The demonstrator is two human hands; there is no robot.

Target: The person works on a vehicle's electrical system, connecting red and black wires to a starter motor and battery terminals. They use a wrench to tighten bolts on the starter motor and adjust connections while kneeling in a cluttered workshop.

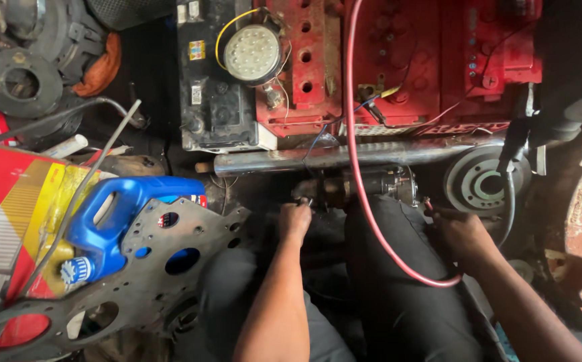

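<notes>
Cluttered with batteries (398, 60), a steel pipe (344, 157) and a blue jug (120, 221), a dark workshop floor was seen from above. Between the knees, a motor (365, 188) was lain just below the pipe. Its left end was gripped by the left hand (295, 220), while the right hand (458, 234) was clamped on a red cable (365, 201) beside the motor's right end.

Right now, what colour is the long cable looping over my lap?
Red. The long looping cable shows best in the head view, running from the red batteries down toward the right hand.
</notes>
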